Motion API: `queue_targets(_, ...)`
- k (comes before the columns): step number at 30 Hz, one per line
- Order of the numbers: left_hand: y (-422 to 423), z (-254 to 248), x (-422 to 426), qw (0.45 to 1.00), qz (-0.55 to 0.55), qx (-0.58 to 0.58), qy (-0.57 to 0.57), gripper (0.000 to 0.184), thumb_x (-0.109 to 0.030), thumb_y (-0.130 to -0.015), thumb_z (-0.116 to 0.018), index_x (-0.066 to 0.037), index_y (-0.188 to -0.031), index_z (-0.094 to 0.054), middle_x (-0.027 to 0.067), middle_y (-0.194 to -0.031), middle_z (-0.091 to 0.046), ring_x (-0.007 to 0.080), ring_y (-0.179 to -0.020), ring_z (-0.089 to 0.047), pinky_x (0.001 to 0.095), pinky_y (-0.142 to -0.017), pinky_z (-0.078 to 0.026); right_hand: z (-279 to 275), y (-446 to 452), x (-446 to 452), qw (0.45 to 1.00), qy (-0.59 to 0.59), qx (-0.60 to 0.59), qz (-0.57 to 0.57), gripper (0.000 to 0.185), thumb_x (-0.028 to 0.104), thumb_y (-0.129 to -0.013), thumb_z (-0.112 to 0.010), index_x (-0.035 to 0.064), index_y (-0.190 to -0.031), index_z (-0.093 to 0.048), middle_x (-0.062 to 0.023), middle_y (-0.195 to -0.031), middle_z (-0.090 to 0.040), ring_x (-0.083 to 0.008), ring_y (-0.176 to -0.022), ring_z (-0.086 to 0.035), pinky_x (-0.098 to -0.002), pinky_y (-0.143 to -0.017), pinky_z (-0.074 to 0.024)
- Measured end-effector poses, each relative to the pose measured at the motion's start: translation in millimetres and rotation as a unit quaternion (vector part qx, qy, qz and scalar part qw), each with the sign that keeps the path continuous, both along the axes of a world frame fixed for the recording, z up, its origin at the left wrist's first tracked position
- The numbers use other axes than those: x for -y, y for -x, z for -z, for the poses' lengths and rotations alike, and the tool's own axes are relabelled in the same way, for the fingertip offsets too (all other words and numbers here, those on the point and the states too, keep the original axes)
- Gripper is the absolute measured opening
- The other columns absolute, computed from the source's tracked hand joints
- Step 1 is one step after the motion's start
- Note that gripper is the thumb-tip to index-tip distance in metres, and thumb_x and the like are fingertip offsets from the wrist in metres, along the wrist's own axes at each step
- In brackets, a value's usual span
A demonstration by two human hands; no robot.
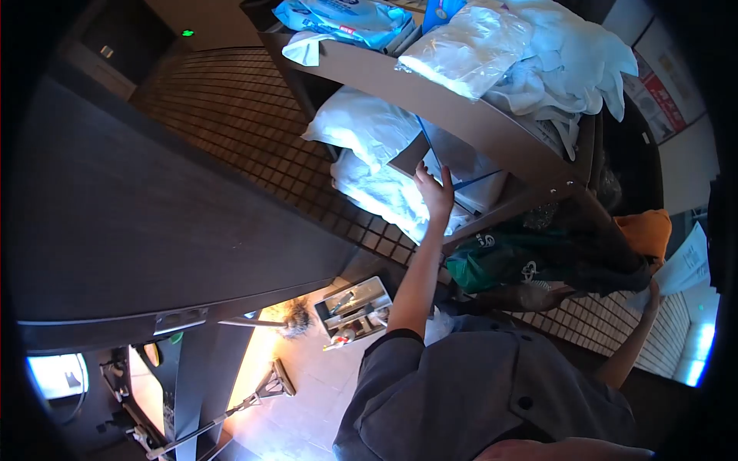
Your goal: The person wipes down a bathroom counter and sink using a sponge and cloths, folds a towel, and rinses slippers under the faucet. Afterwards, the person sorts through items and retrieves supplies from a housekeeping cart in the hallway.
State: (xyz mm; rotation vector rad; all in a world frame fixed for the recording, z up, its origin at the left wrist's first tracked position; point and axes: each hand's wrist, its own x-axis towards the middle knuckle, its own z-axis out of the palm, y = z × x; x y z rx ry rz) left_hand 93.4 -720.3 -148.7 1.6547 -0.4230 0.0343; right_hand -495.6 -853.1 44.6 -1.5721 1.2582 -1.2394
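Head view: the left hand [437,196] extends into the space beneath the upper shelf [430,96] of the rack, its fingers apart, beside a pale, blue-edged item [484,196]; whether they touch it cannot be told. The raised, outstretched arm appears to serve for reaching past the shelf edge. The item lies on the lower level, next to white plastic bags [365,127], probably stowed there to leave the upper level for the wipes pack [346,19] and clear-wrapped bundle [469,50]. The right hand [652,296] is at the person's far side, fingers clamped on a white sheet [684,265] near an orange cloth [644,233], presumably held out there to keep it off the dark green bag [488,261]
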Motion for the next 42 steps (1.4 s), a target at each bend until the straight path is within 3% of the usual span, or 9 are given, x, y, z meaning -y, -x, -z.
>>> queue_targets(8,-25,-15,19,0.978,0.172,-0.121,0.017,0.032,-0.020,-0.078,-0.055,0.001,-0.102,-0.050,0.0211,-0.079,-0.060,0.0353,-0.073,-0.059,0.0417,-0.063,-0.046,-21,-19,15,0.999,0.016,0.011,-0.046,0.040,0.010,-0.077,-0.057,-0.0027,-0.114,-0.047,-0.0081,-0.101,-0.054,-0.0173,-0.090,-0.053,-0.0271,-0.079,-0.0411)
queue_targets(12,-115,-39,0,0.972,0.164,0.169,0.026,0.019,-0.013,-0.083,-0.047,0.003,-0.085,-0.056,0.0208,-0.066,-0.058,0.0316,-0.059,-0.056,0.0409,-0.055,-0.043,-25,-34,6,1.000,0.021,0.001,-0.024,0.039,0.012,-0.078,-0.056,-0.0028,-0.113,-0.048,-0.0083,-0.099,-0.055,-0.0173,-0.089,-0.053,-0.0275,-0.078,-0.0417)
queue_targets(15,-188,-93,-16,0.978,0.178,-0.101,0.052,0.023,-0.017,-0.086,-0.048,0.002,-0.078,-0.058,0.0022,-0.058,-0.050,0.0089,-0.049,-0.041,0.0274,-0.043,-0.035,-28,-41,9,0.998,0.040,-0.006,-0.040,0.037,0.014,-0.078,-0.056,-0.0036,-0.111,-0.049,-0.0083,-0.099,-0.055,-0.0176,-0.087,-0.054,-0.0280,-0.076,-0.0425)
queue_targets(21,-302,-18,2,0.985,-0.015,-0.152,0.079,0.030,-0.025,-0.078,-0.061,0.002,-0.091,-0.060,0.0053,-0.068,-0.059,0.0193,-0.056,-0.054,0.0298,-0.051,-0.046,-33,-43,8,0.999,0.040,-0.015,-0.019,0.040,0.014,-0.078,-0.056,-0.0062,-0.112,-0.049,-0.0097,-0.106,-0.054,-0.0189,-0.093,-0.053,-0.0285,-0.082,-0.0402)
queue_targets(26,-222,-38,-11,0.974,-0.167,0.143,-0.045,0.058,-0.015,-0.074,-0.061,0.005,-0.122,-0.034,0.0263,-0.115,-0.042,0.0394,-0.102,-0.044,0.0421,-0.089,-0.036,-39,-29,13,0.996,0.082,-0.042,0.003,0.036,0.018,-0.076,-0.059,-0.0065,-0.102,-0.054,-0.0091,-0.096,-0.057,-0.0190,-0.090,-0.054,-0.0297,-0.079,-0.0420)
queue_targets(30,-153,-65,-24,0.933,-0.201,0.299,-0.017,0.057,-0.004,-0.067,-0.060,0.000,-0.119,-0.036,0.0256,-0.119,-0.034,0.0416,-0.106,-0.038,0.0468,-0.091,-0.032,-47,13,24,0.992,0.075,-0.099,-0.014,0.039,0.020,-0.079,-0.050,-0.0068,-0.107,-0.053,-0.0147,-0.108,-0.055,-0.0221,-0.101,-0.050,-0.0327,-0.090,-0.0365)
queue_targets(34,-75,-46,-10,0.933,0.020,0.345,0.099,0.047,-0.001,-0.057,-0.059,-0.003,-0.103,-0.051,0.0140,-0.109,-0.044,0.0313,-0.102,-0.043,0.0421,-0.086,-0.035,-67,-15,18,0.987,0.099,-0.093,-0.082,0.037,0.019,-0.078,-0.047,-0.0063,-0.106,-0.049,-0.0150,-0.107,-0.053,-0.0235,-0.103,-0.049,-0.0321,-0.091,-0.0349)
queue_targets(39,-6,2,67,0.906,0.314,0.226,-0.173,0.043,-0.011,-0.068,-0.060,-0.013,-0.111,-0.053,0.0084,-0.117,-0.045,0.0289,-0.109,-0.042,0.0402,-0.090,-0.036,-74,-50,-12,0.990,0.083,-0.085,-0.079,0.038,0.026,-0.079,-0.045,-0.0061,-0.097,-0.054,-0.0166,-0.105,-0.053,-0.0246,-0.102,-0.049,-0.0343,-0.091,-0.0363)
queue_targets(42,7,35,152,0.904,0.248,0.300,-0.176,0.033,-0.015,-0.076,-0.049,-0.013,-0.109,-0.054,0.0053,-0.111,-0.049,0.0236,-0.107,-0.043,0.0453,-0.090,-0.033,-72,-66,-15,0.989,0.077,-0.087,-0.095,0.042,0.029,-0.079,-0.044,-0.0057,-0.102,-0.050,-0.0187,-0.111,-0.050,-0.0267,-0.107,-0.046,-0.0376,-0.094,-0.0332)
